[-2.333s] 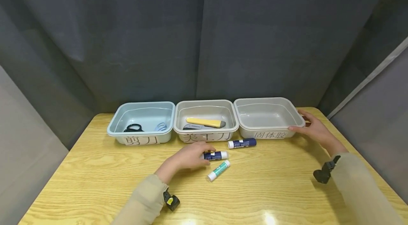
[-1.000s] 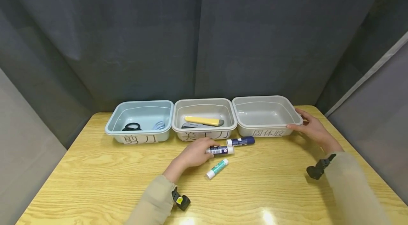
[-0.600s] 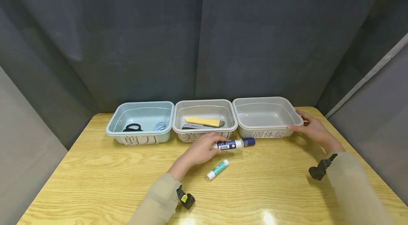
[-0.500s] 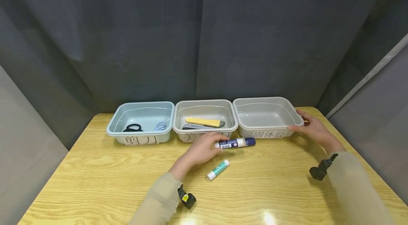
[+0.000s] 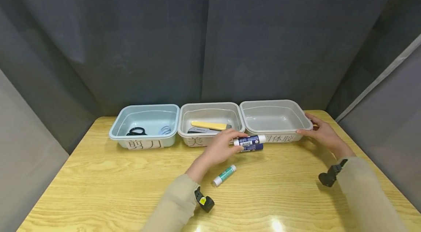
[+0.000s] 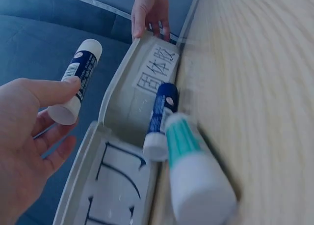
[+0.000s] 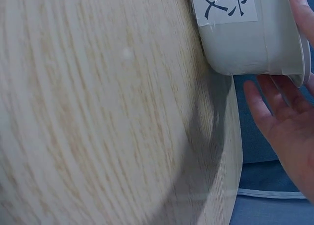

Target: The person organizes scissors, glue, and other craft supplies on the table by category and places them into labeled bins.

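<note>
My left hand pinches a glue stick with a navy label and white ends, between thumb and fingers. In the left wrist view the held glue stick is clear of the table, outside the bin fronts. A navy-capped glue stick lies below it, partly covered in the head view, and a green-and-white glue stick lies nearer on the table. My right hand grips the right corner of a grey bin, thumb on the front rim and fingers at the side. That bin has nothing in it.
A middle grey bin holds a yellow utility knife and a grey utility knife. Beside it, a light-blue bin contains black-handled scissors and blue-handled scissors. Paper labels mark the bin fronts. A dark curtain hangs behind.
My left hand has taken hold of the navy-labelled glue stick, lifted it and carried it rightward, over the other navy one. My right hand keeps its place on the grey bin.
</note>
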### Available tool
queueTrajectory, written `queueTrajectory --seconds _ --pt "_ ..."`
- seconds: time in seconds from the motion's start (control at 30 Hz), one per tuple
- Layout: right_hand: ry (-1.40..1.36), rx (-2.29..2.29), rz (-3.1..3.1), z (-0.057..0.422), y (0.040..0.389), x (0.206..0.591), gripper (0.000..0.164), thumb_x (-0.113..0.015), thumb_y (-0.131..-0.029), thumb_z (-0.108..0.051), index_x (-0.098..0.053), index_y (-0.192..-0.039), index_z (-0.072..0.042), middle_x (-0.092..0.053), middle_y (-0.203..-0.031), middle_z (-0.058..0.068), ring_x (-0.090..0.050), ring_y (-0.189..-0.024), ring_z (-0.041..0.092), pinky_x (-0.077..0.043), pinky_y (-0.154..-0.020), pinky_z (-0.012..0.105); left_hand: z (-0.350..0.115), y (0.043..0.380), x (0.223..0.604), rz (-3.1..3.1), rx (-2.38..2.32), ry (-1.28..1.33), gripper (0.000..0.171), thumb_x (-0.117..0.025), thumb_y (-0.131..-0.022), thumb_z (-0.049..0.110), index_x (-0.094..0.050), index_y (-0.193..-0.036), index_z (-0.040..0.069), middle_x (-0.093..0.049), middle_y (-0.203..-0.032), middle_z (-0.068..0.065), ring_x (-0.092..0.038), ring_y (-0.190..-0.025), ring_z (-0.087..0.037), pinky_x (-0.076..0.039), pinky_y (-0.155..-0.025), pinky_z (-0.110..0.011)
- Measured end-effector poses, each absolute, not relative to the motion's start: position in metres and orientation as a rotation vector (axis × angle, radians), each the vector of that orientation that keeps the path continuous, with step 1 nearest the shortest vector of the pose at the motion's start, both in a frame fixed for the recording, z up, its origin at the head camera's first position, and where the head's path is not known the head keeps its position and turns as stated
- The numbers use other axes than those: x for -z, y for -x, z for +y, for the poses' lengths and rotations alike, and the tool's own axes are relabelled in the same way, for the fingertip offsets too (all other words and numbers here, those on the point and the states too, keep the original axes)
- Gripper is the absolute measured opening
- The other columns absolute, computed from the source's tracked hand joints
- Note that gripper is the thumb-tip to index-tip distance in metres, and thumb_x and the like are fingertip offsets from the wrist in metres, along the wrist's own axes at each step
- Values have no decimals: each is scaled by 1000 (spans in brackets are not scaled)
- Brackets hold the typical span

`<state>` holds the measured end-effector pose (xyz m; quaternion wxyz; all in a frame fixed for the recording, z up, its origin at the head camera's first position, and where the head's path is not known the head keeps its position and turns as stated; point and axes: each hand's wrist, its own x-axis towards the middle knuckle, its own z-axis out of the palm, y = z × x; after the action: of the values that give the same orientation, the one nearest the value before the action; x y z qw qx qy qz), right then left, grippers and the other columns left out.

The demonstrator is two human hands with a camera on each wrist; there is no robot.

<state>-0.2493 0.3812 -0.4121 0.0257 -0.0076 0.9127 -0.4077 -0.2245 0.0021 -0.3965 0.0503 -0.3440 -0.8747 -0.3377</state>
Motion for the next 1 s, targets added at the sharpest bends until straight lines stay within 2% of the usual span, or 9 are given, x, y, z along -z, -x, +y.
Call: queueTrajectory --seconds 0.17,0.4,0.6,0.67,0.73,0.93,1.0 --pt "33 1255 2827 380 250 411 90 -62 -84 -41 -6 -147 -10 -28 -142 24 -42 -109 32 -40 -82 32 15 228 390 -2643 1023 1073 36 -65 -84 29 -59 -120 31 -59 -111 9 -51 -98 -8 -42 -82 -26" --pt "37 1245 2822 378 248 411 88 -62 -85 -40 -8 -147 -9 -30 -141 24 -44 -108 29 -41 -79 24 19 236 392 -2634 1074 1052 35 -66 -83 28 -60 -118 27 -60 -110 7 -53 -96 -9 -42 -81 -24" --pt "36 1270 2816 378 244 410 89 -61 -85 -40 -6 -147 -9 -28 -141 26 -41 -114 37 -39 -89 45 28 246 394 -2670 1052 1052 36 -65 -84 29 -59 -120 28 -60 -112 9 -54 -96 -7 -42 -83 -24" --pt "34 1279 2812 378 244 410 89 -61 -85 -40 -5 -147 -10 -26 -142 26 -40 -115 38 -37 -90 49 33 250 393 -2684 1033 1061 36 -65 -84 30 -59 -120 28 -60 -113 10 -53 -95 -5 -43 -81 -24" --pt "33 1280 2811 378 244 410 89 -61 -85 -40 -4 -147 -10 -25 -143 27 -40 -115 38 -37 -91 50 38 254 391 -2688 1005 1074 36 -65 -84 30 -60 -119 28 -60 -114 9 -54 -92 -6 -43 -79 -24" --pt "48 1268 2819 377 245 410 89 -61 -85 -40 -4 -147 -10 -26 -142 27 -41 -113 37 -38 -90 50 48 267 385 -2695 926 1101 36 -65 -84 29 -60 -119 26 -60 -116 8 -55 -95 -7 -43 -83 -24" --pt "51 1260 2820 377 246 410 89 -61 -85 -40 -4 -147 -10 -26 -142 26 -42 -113 37 -39 -89 47 50 270 384 -2700 915 1100 35 -65 -84 29 -60 -119 26 -60 -116 8 -54 -90 -5 -43 -80 -23"
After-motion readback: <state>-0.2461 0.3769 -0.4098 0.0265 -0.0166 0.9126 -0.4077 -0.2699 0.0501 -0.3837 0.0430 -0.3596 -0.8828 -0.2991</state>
